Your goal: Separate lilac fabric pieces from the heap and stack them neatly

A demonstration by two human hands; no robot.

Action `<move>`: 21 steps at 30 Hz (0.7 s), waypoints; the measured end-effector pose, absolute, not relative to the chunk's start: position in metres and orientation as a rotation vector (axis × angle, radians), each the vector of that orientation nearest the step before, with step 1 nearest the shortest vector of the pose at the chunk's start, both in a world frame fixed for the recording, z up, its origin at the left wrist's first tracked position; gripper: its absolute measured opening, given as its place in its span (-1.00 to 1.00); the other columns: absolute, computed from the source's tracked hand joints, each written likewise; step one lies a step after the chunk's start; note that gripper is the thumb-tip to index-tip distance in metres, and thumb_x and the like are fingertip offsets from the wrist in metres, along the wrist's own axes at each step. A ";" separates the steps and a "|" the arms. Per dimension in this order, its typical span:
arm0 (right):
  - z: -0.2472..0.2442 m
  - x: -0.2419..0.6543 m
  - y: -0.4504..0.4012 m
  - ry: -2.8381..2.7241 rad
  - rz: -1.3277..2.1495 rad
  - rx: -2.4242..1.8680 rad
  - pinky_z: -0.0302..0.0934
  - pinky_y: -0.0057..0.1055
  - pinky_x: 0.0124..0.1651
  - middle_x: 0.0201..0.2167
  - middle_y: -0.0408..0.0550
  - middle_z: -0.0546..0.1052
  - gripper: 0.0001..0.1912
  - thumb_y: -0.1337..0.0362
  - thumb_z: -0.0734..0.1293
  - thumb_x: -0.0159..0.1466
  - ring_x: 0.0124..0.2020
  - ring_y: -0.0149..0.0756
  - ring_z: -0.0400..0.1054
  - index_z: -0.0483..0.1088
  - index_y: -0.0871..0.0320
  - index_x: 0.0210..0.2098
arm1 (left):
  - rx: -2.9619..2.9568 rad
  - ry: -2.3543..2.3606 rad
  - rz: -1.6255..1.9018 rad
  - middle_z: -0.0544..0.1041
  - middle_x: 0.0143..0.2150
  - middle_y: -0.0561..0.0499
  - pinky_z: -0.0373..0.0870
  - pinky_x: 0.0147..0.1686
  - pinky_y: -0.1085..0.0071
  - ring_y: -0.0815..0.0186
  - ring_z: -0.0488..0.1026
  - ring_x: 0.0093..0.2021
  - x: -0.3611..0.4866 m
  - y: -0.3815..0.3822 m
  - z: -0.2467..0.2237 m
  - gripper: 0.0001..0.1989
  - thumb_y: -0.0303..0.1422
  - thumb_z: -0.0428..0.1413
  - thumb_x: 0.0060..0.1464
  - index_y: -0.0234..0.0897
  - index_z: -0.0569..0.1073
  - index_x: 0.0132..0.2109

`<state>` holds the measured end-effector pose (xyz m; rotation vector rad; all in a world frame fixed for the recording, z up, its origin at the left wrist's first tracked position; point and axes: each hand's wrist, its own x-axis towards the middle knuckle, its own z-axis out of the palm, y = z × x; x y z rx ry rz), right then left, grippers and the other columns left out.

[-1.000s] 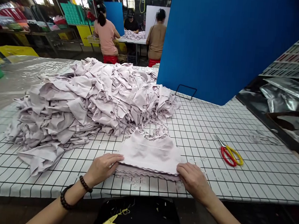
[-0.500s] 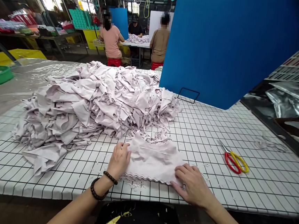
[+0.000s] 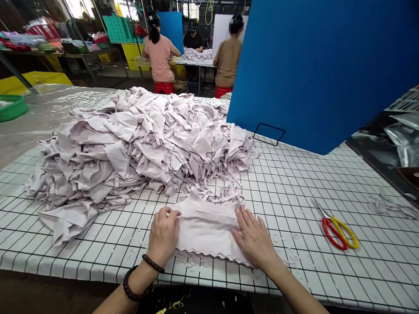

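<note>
A pale lilac strappy garment (image 3: pixel 206 227) lies flat on the table before me, its wavy hem towards me and thin straps bunched at its far side. My left hand (image 3: pixel 164 233) is at the garment's left edge, fingers curled and closed on the fabric there; the fingertips are partly hidden. Across the right part of the cloth, my right hand (image 3: pixel 256 234) rests flat with its fingers stretched out. Just beyond the garment rises a large heap of similar lilac garments (image 3: pixel 152 137). Scissors (image 3: pixel 338 231) with one red and one yellow handle lie to the right, apart from both hands.
Small fabric scraps (image 3: pixel 193 262) dot the grid-patterned tablecloth (image 3: pixel 295 184). A big blue board (image 3: pixel 294 66) stands at the back right on a black wire stand (image 3: pixel 269 134). At far left is a green basket (image 3: pixel 3 109). Several people (image 3: pixel 161 57) sit at a table further back.
My right hand has moved from the garment's lower right corner up and inward, flattening onto the cloth. My left hand stays at the left edge. The view has shifted slightly left.
</note>
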<state>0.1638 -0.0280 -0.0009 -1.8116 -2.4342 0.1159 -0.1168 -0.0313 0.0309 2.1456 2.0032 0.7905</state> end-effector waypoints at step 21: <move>0.057 0.195 0.094 -1.701 1.640 -1.697 -0.09 -0.50 -0.59 -0.67 -0.19 0.28 -0.50 -0.15 0.24 0.11 -0.64 -0.51 0.04 0.33 0.20 -0.56 | 2.263 1.092 0.705 0.34 -0.17 -0.11 0.38 -0.14 0.20 0.18 0.32 -0.16 -0.002 -0.009 0.005 -0.62 -0.43 -0.06 0.14 -0.21 0.28 0.11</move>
